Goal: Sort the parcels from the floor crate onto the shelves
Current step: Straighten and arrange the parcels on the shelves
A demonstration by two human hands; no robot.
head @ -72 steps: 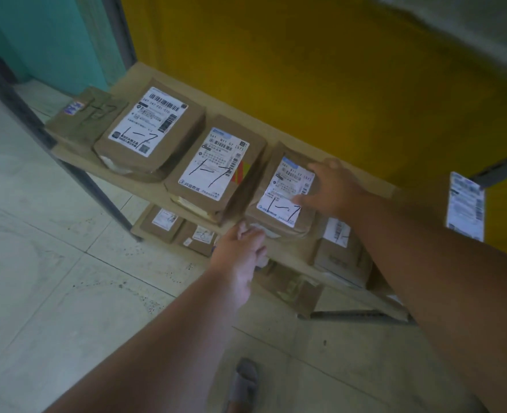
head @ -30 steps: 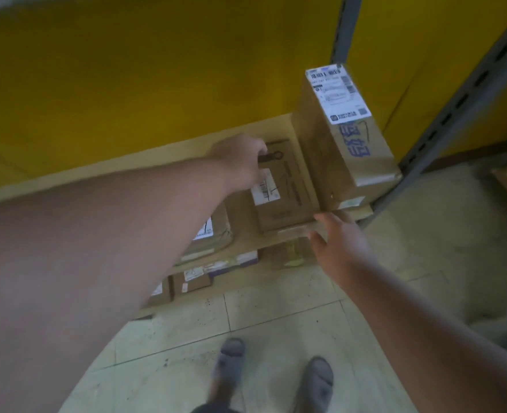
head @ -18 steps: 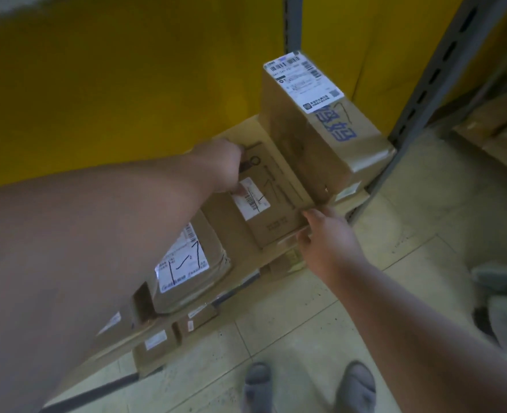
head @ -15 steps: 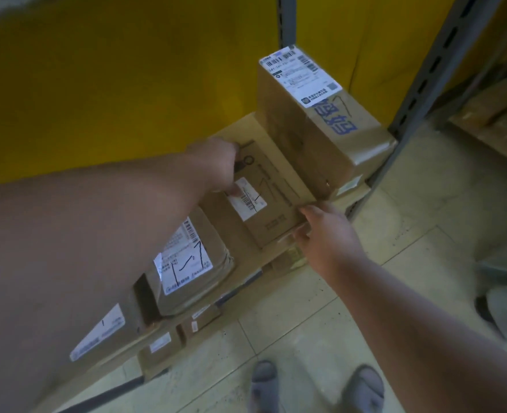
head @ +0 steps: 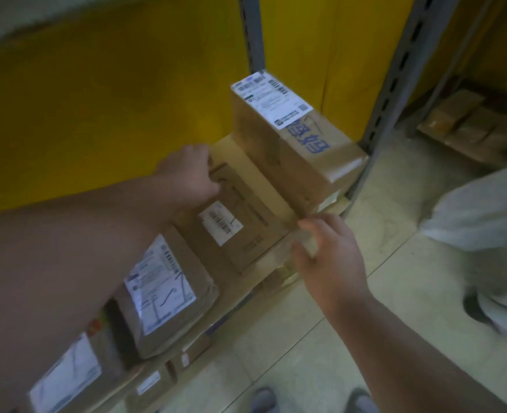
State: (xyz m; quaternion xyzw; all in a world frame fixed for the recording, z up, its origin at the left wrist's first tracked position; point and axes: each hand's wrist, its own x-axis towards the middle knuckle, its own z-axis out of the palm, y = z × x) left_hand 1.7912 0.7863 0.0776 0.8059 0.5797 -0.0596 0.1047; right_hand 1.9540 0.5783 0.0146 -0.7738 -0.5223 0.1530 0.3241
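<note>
While flat on shelf, cardboard parcel (head: 240, 222), both hands gripping.

Dim and flat overall, with a muddy cast and no clear light source. Brightest on the yellow wall (head: 127, 93) and on the white labels of the tall box (head: 294, 144), washed out to near illegibility. Soft, weak shadows under the shelf (head: 237, 296) edge. Motion-smeared at the right hand (head: 326, 257) and the white bag (head: 481, 213). Bent uprights and stretched forearms toward the edges from the wide lens. Grainy, soft throughout.
</note>
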